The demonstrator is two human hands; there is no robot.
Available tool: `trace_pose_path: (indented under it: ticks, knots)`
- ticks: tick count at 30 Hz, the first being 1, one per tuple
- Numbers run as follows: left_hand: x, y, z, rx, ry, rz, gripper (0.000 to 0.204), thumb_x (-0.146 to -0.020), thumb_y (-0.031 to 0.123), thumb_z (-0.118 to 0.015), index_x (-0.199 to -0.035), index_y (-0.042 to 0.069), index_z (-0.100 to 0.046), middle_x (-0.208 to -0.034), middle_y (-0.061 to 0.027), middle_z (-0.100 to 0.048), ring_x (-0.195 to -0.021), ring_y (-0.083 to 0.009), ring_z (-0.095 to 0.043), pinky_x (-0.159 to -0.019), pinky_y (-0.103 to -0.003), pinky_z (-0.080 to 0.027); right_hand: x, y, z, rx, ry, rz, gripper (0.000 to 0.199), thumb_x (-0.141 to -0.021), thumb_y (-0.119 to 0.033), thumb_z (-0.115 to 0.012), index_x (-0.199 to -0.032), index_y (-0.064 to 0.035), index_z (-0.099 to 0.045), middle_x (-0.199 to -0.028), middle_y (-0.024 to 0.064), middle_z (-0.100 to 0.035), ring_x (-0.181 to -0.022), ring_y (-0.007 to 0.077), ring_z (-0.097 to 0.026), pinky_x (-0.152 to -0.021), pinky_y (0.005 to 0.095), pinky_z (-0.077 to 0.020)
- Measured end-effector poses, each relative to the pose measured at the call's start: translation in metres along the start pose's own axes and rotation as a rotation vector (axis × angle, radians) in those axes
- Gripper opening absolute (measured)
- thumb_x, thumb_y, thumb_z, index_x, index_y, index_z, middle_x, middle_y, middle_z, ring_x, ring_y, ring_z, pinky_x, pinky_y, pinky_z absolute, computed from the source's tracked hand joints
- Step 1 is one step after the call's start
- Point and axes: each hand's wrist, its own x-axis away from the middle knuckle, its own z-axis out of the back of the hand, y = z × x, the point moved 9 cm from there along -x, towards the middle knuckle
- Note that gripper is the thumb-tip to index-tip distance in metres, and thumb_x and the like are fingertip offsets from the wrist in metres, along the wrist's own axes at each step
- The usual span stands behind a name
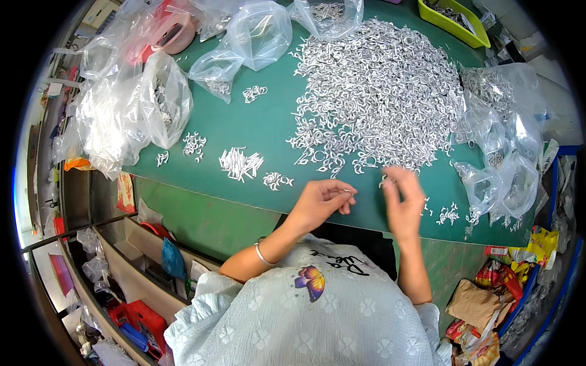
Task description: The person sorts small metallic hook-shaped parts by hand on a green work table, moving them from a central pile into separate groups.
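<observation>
A wide heap of small silver-grey curved metal pieces (378, 91) spreads over the green tabletop (244, 128). Between the thumb and fingertips of my left hand (323, 201) is a small metal piece (348, 192), just off the heap's near edge. My right hand (404, 201) is at that edge too, its bent fingers blurred by motion, and I cannot tell whether they hold a piece. Left of my left hand lie a small cluster of curved pieces (278, 180) and a bundle of short straight metal pins (240, 164). More curved pieces (448, 213) lie right of my right hand.
Clear plastic bags with metal parts (506, 183) stand at the right edge, and more plastic bags (116, 116) pile up at the left. A yellow-green tray (461, 30) sits at the far right. An open drawer (131, 238) lies below the table at left.
</observation>
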Motion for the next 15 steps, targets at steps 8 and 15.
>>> trace_pose_path:
  ticks: [8, 15]
  knots:
    - [0.011, 0.023, 0.04, -0.089, 0.131, -0.078, 0.018, -0.095, 0.001, -0.056, -0.111, -0.005, -0.064, -0.082, -0.0084, -0.068, -0.066, -0.0096, -0.06, -0.062, -0.022, -0.05, -0.006, 0.022, -0.034, 0.508, -0.06, 0.022, 0.059, -0.09, -0.027, -0.063, -0.138, 0.0011, -0.043, -0.148, 0.0227, -0.036, -0.14, 0.0411, -0.026, -0.111, 0.0568, -0.0186]
    - [0.011, 0.036, 0.052, -0.146, 0.164, -0.124, 0.018, -0.097, 0.005, -0.055, -0.11, -0.005, -0.064, -0.079, -0.0082, -0.068, -0.063, -0.0089, -0.06, -0.059, -0.021, -0.049, 0.003, -0.015, -0.064, 0.035, -0.181, 0.161, 0.04, -0.089, -0.013, -0.061, -0.127, -0.0012, -0.054, -0.135, 0.0154, -0.051, -0.132, 0.0352, -0.042, -0.113, 0.0516, -0.0215]
